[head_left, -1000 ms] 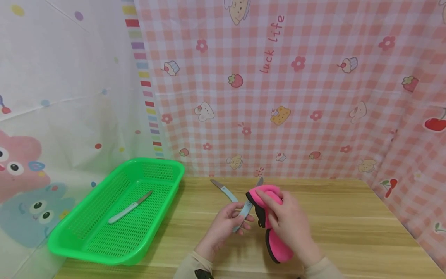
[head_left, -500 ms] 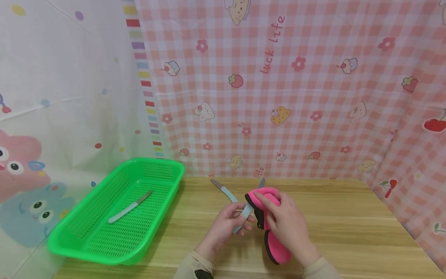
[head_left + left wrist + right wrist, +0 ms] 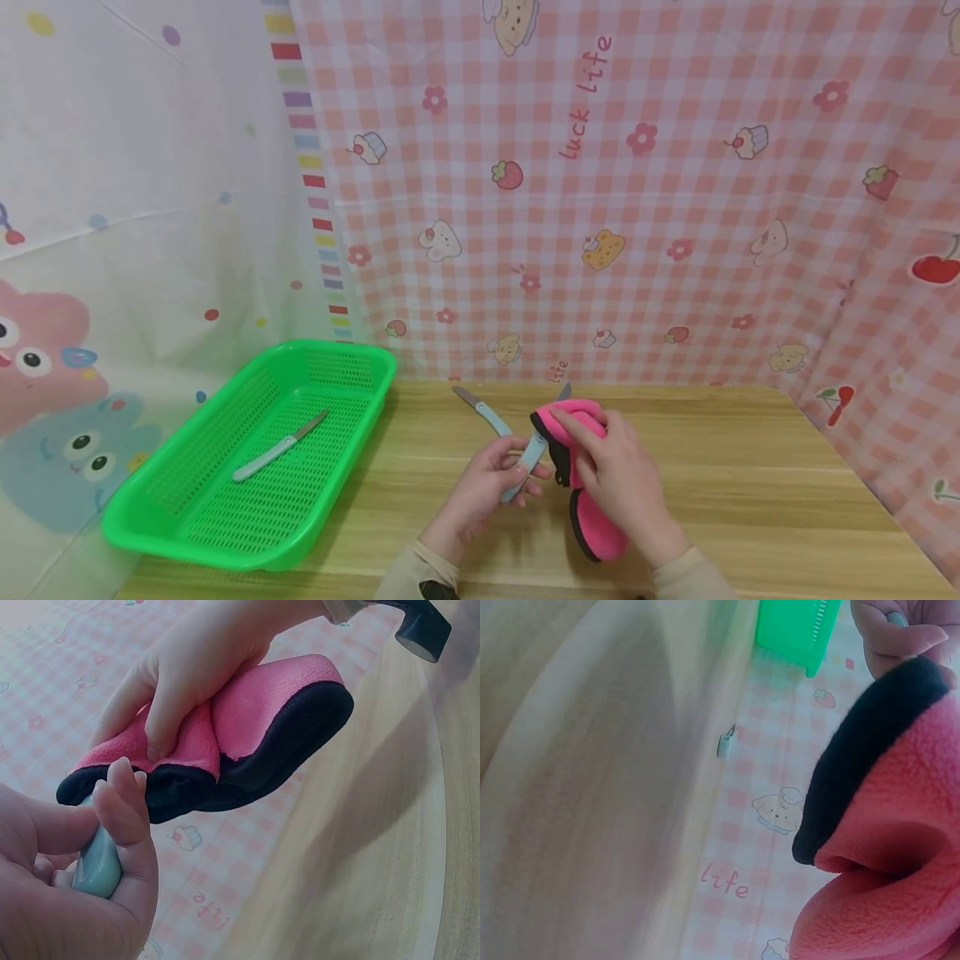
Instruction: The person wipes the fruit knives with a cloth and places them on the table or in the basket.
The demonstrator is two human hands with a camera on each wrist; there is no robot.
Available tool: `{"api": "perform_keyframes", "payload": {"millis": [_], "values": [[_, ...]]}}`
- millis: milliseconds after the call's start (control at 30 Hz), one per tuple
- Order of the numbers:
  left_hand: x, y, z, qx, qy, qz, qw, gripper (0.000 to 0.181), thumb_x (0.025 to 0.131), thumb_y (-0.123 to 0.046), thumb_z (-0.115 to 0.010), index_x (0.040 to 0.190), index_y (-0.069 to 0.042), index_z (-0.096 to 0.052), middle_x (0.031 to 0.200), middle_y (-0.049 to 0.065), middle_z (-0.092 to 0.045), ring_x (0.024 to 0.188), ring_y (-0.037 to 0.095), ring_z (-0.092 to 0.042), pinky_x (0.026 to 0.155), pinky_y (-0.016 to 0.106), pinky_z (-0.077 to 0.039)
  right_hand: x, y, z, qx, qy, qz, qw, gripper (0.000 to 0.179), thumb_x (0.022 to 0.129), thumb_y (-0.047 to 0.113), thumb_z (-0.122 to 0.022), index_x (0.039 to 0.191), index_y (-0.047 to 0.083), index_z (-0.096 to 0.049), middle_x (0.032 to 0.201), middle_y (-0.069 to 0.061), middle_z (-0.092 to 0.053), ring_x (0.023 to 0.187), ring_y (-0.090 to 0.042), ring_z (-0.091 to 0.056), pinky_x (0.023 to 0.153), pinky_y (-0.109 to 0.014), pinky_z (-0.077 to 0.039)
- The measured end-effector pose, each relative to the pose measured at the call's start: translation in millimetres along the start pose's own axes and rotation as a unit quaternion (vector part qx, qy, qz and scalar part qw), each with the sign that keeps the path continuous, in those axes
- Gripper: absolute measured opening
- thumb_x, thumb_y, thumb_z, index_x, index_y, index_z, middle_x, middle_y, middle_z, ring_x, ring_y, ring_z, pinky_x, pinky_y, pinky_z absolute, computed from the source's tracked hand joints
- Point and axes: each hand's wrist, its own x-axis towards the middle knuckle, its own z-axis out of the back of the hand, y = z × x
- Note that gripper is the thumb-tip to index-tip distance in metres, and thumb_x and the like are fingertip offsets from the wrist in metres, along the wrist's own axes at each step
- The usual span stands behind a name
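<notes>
My left hand (image 3: 476, 487) grips the light-blue handle of a knife (image 3: 533, 454), whose grey blade points up and away. In the left wrist view, that handle (image 3: 98, 868) sits between thumb and curled fingers. A pink fleecy cloth with black trim (image 3: 600, 529) is folded over part of the blade, and only the tip shows beyond it. My right hand (image 3: 626, 479) holds this cloth from above, thumb and fingers pressing on it. In the right wrist view, the cloth (image 3: 900, 802) fills the right side. Part of the blade is hidden under it.
A similar knife (image 3: 489, 415) lies on the wooden table (image 3: 735, 483) behind my left hand. On the left stands a green perforated basket (image 3: 322, 508) with another knife (image 3: 273, 457) inside. A pink checked curtain (image 3: 660, 317) hangs along the table's back edge.
My right hand and the cloth shift slightly toward me along the knife, then back up a little. The left hand keeps its grip on the handle and barely moves.
</notes>
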Motion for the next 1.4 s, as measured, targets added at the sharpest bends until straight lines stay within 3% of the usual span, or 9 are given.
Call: {"api": "perform_keyframes", "payload": {"millis": [400,1133,1400], "values": [[1.2,1.0,-1.1,0.001,-0.01,0.002,0.9999,0.031,0.098,0.003,-0.049,0.129,0.006,-0.052,0.101,0.02,-0.07,0.073,0.013,-0.066,0.059,0.02,-0.048,8.9,-8.1,-1.8,0.006,-0.014,-0.022,0.9996,0.058,0.081,0.001,-0.071,0.131,0.029,-0.065,0.105,-0.024,-0.057,0.087,-0.035,-0.057,0.053,-0.041,-0.049],[3.3,3.7,-0.1,0.001,-0.012,0.008,0.9999,0.027,0.098,0.0,-0.051,0.124,0.003,-0.056,0.096,0.012,-0.072,0.072,0.012,-0.067,0.059,0.02,-0.048,16.1,-15.4,2.1,0.012,0.002,-0.064,0.9979,0.055,0.084,0.007,-0.071,0.134,0.031,-0.063,0.106,-0.024,-0.056,0.088,-0.035,-0.054,0.055,-0.044,-0.048],[2.2,4.2,-0.8,0.001,-0.007,0.012,0.9999,0.026,0.097,0.0,-0.052,0.122,0.005,-0.056,0.097,0.016,-0.071,0.072,0.012,-0.066,0.058,0.021,-0.047,15.6,-16.0,5.9,0.018,0.01,-0.077,0.9968,0.056,0.084,0.005,-0.071,0.134,0.029,-0.063,0.113,-0.026,-0.056,0.094,-0.038,-0.056,0.061,-0.048,-0.05]]}}
